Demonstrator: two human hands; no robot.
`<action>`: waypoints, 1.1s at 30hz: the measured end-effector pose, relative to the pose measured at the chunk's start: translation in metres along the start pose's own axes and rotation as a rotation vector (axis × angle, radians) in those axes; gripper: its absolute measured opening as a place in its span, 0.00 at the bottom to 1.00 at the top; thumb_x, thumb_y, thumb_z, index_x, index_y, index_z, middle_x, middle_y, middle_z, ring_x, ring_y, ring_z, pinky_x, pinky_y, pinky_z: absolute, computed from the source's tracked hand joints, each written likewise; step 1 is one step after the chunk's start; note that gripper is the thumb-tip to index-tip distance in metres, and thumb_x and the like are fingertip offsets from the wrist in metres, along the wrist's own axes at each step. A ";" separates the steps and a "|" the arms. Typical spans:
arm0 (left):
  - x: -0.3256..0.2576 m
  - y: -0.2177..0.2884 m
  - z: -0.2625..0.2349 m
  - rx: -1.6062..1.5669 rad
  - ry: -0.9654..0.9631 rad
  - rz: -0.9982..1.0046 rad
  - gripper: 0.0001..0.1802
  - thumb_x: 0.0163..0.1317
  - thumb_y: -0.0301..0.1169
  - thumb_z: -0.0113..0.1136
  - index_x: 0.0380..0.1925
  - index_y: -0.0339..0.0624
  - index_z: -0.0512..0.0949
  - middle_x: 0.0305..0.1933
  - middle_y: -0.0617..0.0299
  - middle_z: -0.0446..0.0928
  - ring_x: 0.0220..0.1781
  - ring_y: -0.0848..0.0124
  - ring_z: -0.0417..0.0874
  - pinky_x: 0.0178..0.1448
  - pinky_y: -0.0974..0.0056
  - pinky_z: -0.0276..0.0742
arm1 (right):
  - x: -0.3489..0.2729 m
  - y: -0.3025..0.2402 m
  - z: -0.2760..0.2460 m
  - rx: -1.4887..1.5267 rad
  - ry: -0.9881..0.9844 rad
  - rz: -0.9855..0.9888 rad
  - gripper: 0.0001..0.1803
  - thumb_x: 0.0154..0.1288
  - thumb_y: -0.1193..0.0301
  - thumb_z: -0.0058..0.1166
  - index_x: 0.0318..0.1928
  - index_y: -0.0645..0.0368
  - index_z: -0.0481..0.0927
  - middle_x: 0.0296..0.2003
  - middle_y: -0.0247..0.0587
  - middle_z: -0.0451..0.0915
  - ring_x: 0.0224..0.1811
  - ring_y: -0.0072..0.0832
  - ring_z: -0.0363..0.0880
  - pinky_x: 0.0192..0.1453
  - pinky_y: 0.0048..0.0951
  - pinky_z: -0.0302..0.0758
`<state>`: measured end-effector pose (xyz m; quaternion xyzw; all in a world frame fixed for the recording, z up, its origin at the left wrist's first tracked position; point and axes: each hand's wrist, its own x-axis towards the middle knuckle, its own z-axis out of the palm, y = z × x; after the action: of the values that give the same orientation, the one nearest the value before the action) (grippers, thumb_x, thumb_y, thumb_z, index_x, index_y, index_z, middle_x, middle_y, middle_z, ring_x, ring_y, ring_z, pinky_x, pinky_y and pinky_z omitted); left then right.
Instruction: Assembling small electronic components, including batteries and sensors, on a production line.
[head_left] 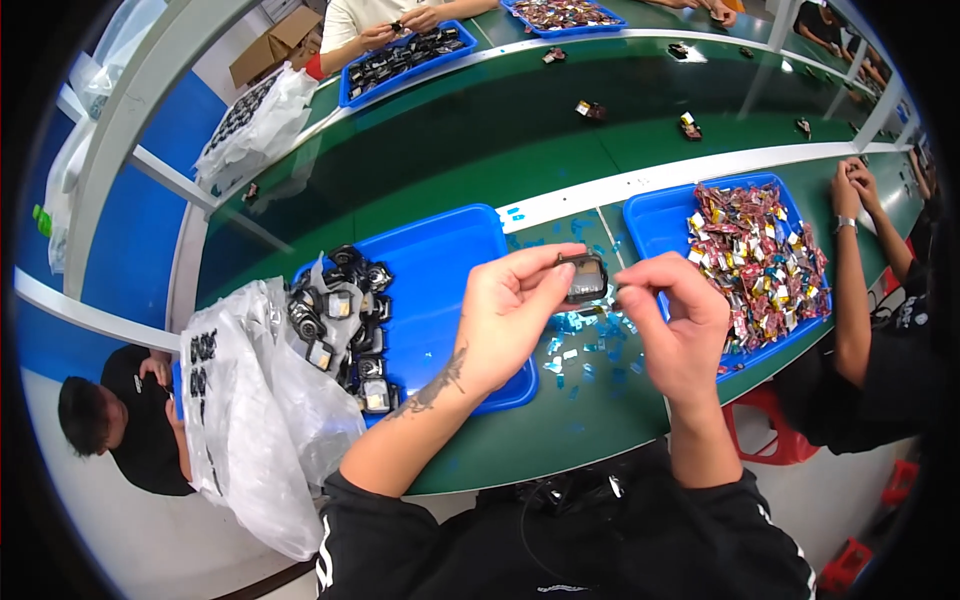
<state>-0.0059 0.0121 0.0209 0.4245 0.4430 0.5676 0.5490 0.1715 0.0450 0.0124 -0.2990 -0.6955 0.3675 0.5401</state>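
This is a factory assembly line, a workshop floor given over to hand work. A long green counter (560,420) runs left to right, and a green conveyor belt (520,130) with small parts spaced along it lies beyond a white rail (690,172). Blue trays (440,260) sit at each station: the near one holds small black components (345,320), the one to the right a heap of colourful small pieces (760,260). Other workers sit at the far side and to the right, each at a tray. A clear plastic bag (260,410) of parts lies near left, and a cardboard box (275,42) far left.
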 end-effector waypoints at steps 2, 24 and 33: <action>-0.001 -0.004 0.002 0.015 0.079 0.000 0.15 0.70 0.25 0.54 0.54 0.27 0.76 0.47 0.52 0.82 0.47 0.69 0.85 0.52 0.64 0.84 | 0.004 -0.014 0.001 -0.080 -0.076 0.004 0.08 0.59 0.83 0.60 0.40 0.63 0.82 0.31 0.38 0.80 0.27 0.22 0.75 0.32 0.22 0.72; -0.009 -0.017 0.010 -0.130 -0.138 0.080 0.23 0.67 0.19 0.55 0.63 0.29 0.70 0.57 0.53 0.78 0.58 0.69 0.80 0.61 0.67 0.76 | 0.005 -0.031 0.002 -0.198 -0.038 0.137 0.07 0.57 0.83 0.61 0.37 0.62 0.80 0.30 0.40 0.81 0.21 0.27 0.74 0.24 0.27 0.69; -0.012 -0.018 0.010 -0.113 -0.148 0.100 0.23 0.68 0.20 0.55 0.63 0.29 0.70 0.58 0.52 0.77 0.59 0.69 0.79 0.62 0.66 0.76 | 0.004 -0.025 0.002 -0.283 -0.044 0.041 0.07 0.56 0.82 0.62 0.35 0.63 0.81 0.25 0.38 0.79 0.18 0.22 0.65 0.23 0.25 0.64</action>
<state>0.0090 0.0008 0.0057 0.4553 0.3468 0.5855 0.5741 0.1682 0.0342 0.0347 -0.3784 -0.7458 0.2832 0.4694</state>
